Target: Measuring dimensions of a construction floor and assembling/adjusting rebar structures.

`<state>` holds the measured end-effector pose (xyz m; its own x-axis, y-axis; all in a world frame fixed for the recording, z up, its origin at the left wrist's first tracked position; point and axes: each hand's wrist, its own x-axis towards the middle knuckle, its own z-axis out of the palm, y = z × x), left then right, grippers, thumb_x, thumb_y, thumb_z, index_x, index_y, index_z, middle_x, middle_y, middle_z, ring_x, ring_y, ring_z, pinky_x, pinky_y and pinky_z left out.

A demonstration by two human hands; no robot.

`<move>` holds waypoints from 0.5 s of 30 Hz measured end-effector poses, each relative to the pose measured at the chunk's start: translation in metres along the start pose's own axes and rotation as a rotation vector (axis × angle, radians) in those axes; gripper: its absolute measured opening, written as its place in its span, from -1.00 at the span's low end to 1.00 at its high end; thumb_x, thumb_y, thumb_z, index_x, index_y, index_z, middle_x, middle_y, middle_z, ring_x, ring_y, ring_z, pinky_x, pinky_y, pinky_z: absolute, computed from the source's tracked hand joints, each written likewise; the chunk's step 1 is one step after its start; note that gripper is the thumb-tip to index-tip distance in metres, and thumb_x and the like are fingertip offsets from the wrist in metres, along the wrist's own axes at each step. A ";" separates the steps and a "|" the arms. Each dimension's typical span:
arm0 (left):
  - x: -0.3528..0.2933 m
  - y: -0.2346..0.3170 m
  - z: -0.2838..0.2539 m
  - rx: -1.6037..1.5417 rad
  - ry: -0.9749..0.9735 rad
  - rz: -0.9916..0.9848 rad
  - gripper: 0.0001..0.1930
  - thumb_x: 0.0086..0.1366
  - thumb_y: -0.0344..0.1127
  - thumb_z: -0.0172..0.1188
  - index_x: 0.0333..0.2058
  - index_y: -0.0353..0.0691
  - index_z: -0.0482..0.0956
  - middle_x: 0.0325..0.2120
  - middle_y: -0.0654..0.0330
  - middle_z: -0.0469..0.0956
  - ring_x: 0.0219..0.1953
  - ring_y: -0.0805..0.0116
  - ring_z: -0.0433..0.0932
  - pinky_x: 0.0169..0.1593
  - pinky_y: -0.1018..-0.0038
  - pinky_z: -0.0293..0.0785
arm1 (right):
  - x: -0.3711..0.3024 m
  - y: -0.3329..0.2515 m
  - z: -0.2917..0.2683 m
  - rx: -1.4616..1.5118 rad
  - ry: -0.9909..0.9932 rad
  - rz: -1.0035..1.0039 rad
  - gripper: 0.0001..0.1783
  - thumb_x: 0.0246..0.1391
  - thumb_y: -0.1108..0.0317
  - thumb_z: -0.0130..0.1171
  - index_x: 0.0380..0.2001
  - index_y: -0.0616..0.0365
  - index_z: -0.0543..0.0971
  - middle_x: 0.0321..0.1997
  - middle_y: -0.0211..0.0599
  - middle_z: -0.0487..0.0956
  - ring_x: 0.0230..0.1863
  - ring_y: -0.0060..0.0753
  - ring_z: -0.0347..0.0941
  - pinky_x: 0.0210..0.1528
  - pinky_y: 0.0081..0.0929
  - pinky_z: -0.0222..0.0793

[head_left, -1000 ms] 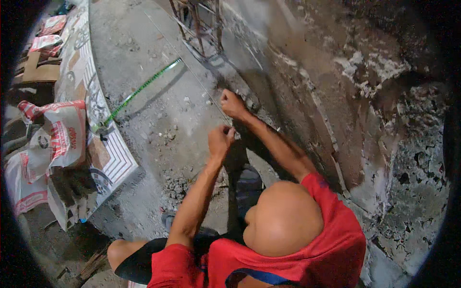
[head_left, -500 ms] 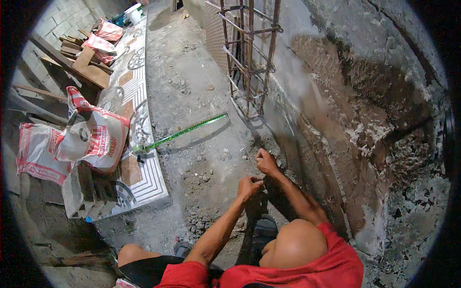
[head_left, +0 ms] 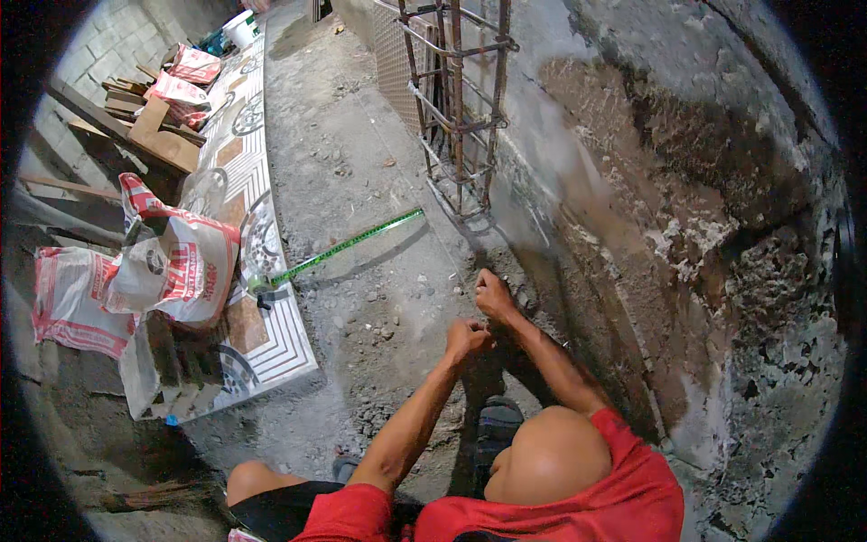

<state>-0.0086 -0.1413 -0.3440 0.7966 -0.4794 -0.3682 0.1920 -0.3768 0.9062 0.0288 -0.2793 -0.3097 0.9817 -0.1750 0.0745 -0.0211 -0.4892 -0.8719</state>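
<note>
Reaching low over the ground [head_left: 316, 176] with the right hand [head_left: 492, 294] and, just behind, the left hand [head_left: 468, 339]. Faces a thin string [head_left: 441, 237], visible just ahead of the right fingers [head_left: 480, 285] and a little to the left. Runs with long axis forward, slanting left; passes close by the tip of the green tape [head_left: 348, 245], nearly square to it, and left of the foot of the cage [head_left: 461, 126]. Lies nearer to the right hand than to the left. Cannot tell whether touching the ground or stretched slightly above.

Shows the fingers curled in at both hands, with almost no opening. Perhaps pinching the near end of the string, but cannot tell for certain, being too fine to follow up to the skin.

Compared with half a second before, shows only small change: same order of hands, same places for tape and cage. Differs mainly by a small drift of the view. Compared with one second before, shows much more of the cage, from a view turned farther ahead.
</note>
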 end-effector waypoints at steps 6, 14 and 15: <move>-0.011 0.075 0.048 -0.026 -0.110 0.016 -0.76 0.05 -0.21 0.22 -0.51 -0.32 0.59 -0.63 0.23 0.56 -0.63 0.52 0.44 -0.52 0.50 0.35 | 0.001 0.117 -0.053 0.598 -0.157 0.485 -0.93 -0.06 0.43 -0.04 -0.47 0.15 0.31 -0.63 -0.18 0.34 -0.55 -0.19 0.30 -0.48 -0.28 0.20; -0.028 0.061 -0.003 0.156 0.158 -0.018 -0.77 -0.02 -0.33 0.30 -0.38 -0.31 0.58 -0.55 0.16 0.57 -0.55 0.48 0.52 -0.47 0.52 0.41 | 0.006 0.000 -0.012 -0.035 -0.090 0.315 -0.94 -0.09 0.42 0.00 -0.50 0.14 0.37 -0.58 -0.18 0.41 -0.49 -0.22 0.35 -0.45 -0.30 0.22; -0.025 0.052 -0.008 0.152 0.155 -0.033 -0.77 -0.02 -0.33 0.30 -0.38 -0.31 0.58 -0.55 0.16 0.57 -0.55 0.48 0.52 -0.47 0.52 0.41 | 0.006 -0.001 -0.009 0.032 -0.126 0.350 -0.94 -0.10 0.43 0.01 -0.50 0.15 0.36 -0.59 -0.21 0.40 -0.50 -0.28 0.34 -0.45 -0.33 0.22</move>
<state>-0.0133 -0.1425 -0.2859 0.8722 -0.3419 -0.3499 0.1401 -0.5106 0.8483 0.0335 -0.2875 -0.3045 0.9317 -0.2193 -0.2895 -0.3558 -0.3910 -0.8488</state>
